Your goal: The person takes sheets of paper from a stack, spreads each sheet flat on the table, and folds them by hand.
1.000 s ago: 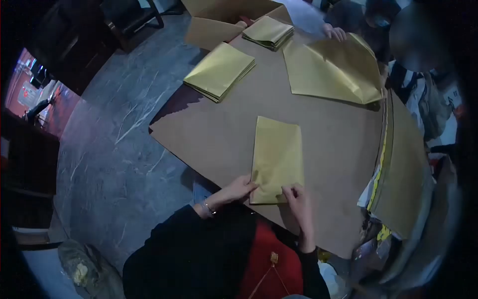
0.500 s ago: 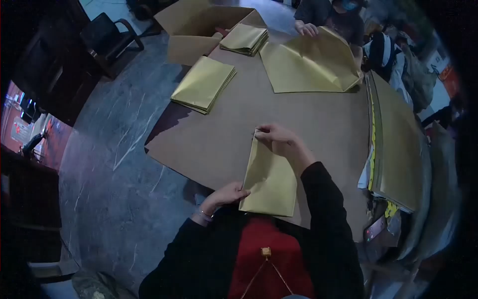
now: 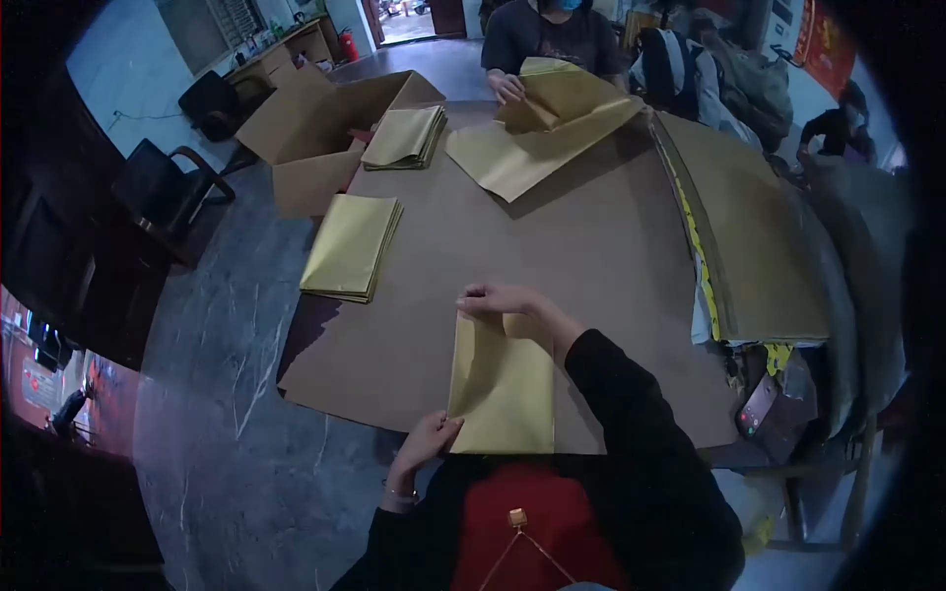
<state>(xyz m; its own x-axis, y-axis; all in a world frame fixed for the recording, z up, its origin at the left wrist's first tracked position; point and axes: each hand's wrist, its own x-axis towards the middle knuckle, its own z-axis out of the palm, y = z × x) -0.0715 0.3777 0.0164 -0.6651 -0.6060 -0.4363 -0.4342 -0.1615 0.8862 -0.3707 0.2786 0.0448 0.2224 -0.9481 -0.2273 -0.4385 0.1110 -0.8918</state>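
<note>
A folded sheet of gold paper (image 3: 507,399) lies at the near edge of the brown table, in front of my body. My left hand (image 3: 424,443) pinches its lower left edge between thumb and fingers. At the upper left corner, my right hand (image 3: 498,299) is closed on the paper, the forearm crossing over its right side. Two stacks of folded gold paper, a nearer one (image 3: 352,246) and a farther one (image 3: 404,138), lie on the table's left side.
Across the table (image 3: 552,266), a person (image 3: 554,44) handles a large gold sheet (image 3: 527,163). An open cardboard box (image 3: 305,123) stands at the back left. Large flat gold sheets (image 3: 754,236) are piled on the right, with a phone (image 3: 758,405) near them.
My view has tilted upward, showing more of the room. Both my hands keep hold of the folded paper's left edge. The person opposite has raised and bent the large sheet.
</note>
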